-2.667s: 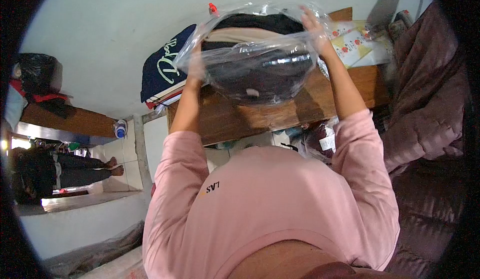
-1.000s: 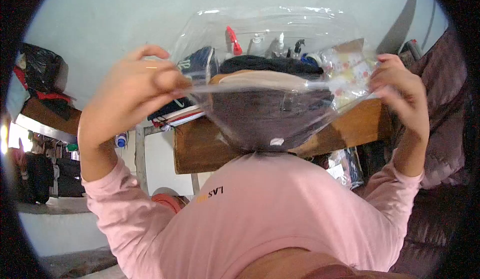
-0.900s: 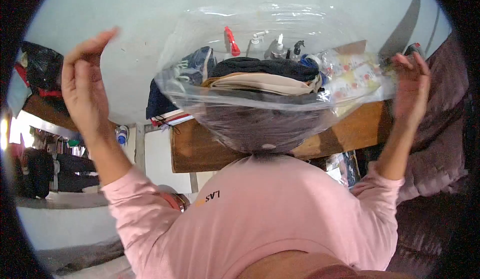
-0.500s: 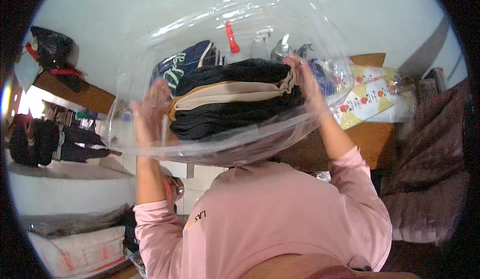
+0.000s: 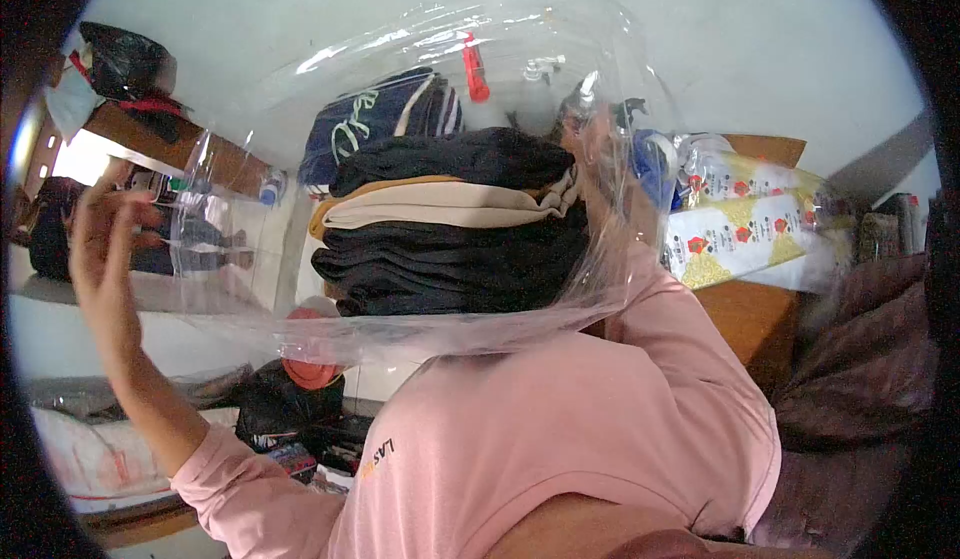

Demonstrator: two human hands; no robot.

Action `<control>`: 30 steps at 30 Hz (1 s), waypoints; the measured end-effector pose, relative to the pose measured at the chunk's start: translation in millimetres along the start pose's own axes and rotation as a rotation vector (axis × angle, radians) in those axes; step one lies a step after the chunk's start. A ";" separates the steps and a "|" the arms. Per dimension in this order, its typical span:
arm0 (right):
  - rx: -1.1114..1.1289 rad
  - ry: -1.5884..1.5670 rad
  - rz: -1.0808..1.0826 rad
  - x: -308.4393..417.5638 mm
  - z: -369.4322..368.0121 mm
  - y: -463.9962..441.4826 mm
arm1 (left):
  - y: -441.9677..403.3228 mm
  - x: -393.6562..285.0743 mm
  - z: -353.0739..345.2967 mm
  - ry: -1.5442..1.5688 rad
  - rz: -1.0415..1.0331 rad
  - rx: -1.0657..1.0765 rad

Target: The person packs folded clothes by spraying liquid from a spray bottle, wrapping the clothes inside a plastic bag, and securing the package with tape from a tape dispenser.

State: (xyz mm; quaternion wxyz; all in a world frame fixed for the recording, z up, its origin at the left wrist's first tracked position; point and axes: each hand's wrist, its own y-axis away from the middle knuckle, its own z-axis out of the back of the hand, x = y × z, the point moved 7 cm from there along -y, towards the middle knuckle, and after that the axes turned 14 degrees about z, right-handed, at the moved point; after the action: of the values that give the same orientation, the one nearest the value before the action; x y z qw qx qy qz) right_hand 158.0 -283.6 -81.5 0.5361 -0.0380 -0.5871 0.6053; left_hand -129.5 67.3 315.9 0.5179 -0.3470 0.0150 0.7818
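And the folded clothes (image 5: pixel 430 209) sit inside the clear bag (image 5: pixel 460 331) before the chest! Left hand (image 5: pixel 104 237) half-curled by its edge, right hand (image 5: pixel 597 144) behind plastic, both grips unclear; uneven support could topple the stack.

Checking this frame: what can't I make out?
What the right hand grips: head view, behind the bag's glare.
Whether the left hand touches the bag: head view, motion blur.
Whether the bottles bear labels: head view, blurred behind plastic.
End of the shirt print: head view, too small.
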 end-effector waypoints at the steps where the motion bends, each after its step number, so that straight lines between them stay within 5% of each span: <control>1: 0.005 0.072 0.016 -14.5 -11.9 -1.2 | 0.1 -9.2 12.3 0.034 -0.099 -0.025; 3: 0.081 0.149 0.102 -30.7 -29.3 -4.0 | 26.3 -39.6 10.5 -0.006 -0.219 -0.074; 5: 0.222 0.123 -0.009 -10.2 -18.8 -24.1 | 66.6 -84.0 -29.1 -0.033 -0.447 0.189; 6: 0.255 0.141 -0.071 -19.0 -28.4 -22.0 | 82.2 -100.1 -50.2 -0.331 -0.540 0.206; 8: 0.222 0.177 0.183 -71.6 -66.0 -6.8 | 103.8 -108.9 -73.6 -0.617 -0.625 0.255; 10: 0.396 0.062 0.148 -28.5 -40.5 -12.9 | 118.8 -100.4 -85.7 -0.591 -0.635 0.326; 13: 0.069 0.164 0.182 -24.2 -9.0 9.6 | 132.2 -100.5 -75.2 -0.442 -0.788 0.163; 15: 0.269 0.012 0.027 -47.8 -20.2 13.7 | 136.7 -98.1 -73.9 -0.380 -0.853 0.118; 30: 0.265 -0.022 -0.063 -52.4 32.7 9.2 | 139.8 -57.4 -46.9 -0.115 -1.097 -0.010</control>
State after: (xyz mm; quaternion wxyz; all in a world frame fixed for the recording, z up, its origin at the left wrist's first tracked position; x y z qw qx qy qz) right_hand 152.4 -339.4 -109.0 0.5487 0.0585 -0.5088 0.6608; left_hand -206.7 -61.3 265.4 0.8478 -0.2631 -0.2000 0.4149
